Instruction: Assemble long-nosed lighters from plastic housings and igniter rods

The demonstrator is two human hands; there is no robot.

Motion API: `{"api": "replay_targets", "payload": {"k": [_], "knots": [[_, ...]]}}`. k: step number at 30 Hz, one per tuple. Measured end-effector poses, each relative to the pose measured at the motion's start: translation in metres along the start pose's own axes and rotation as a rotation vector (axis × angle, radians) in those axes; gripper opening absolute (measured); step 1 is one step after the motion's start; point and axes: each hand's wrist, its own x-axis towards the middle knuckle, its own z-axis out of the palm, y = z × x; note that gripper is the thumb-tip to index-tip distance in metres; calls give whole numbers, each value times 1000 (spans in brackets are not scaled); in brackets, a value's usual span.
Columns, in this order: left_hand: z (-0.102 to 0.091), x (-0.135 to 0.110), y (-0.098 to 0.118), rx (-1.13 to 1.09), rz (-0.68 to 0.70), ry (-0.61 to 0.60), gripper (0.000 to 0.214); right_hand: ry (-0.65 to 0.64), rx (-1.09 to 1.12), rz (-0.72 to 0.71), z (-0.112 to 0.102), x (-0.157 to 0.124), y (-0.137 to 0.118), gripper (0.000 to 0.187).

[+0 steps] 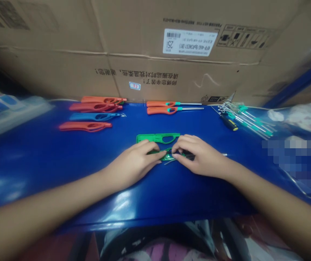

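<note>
Both my hands rest on a blue table [63,159] and meet over a green lighter part [167,156] with a thin metal rod sticking out to the right. My left hand [133,163] presses down on its left end with curled fingers. My right hand [198,154] pinches its middle with thumb and fingertips. Just behind them lies a green plastic handle shell [158,138], flat and untouched.
Three orange shells and a blue shell [95,116] lie at the back left. Two orange long-nosed lighters [171,107] lie at the back centre. Several metal rods with teal ends [249,119] are heaped at the back right. A large cardboard box [155,47] walls the far edge.
</note>
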Motion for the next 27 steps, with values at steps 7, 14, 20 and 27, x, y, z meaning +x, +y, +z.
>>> {"api": "replay_targets", "payload": {"k": [7,14,20,27], "knots": [[-5,-3,7,80,-2,9,32,-138,-133,-124,-3,-7,-1,10],[3,-3,1,-101,-2,25,31,-100,-153,-133,-1,-7,0,12],[2,-1,3,-187,-38,-4,30,-66,-12,-37,-7,-9,0,4],[3,-2,3,-185,-55,1,29,-108,36,-39,-12,-10,0,10]]}}
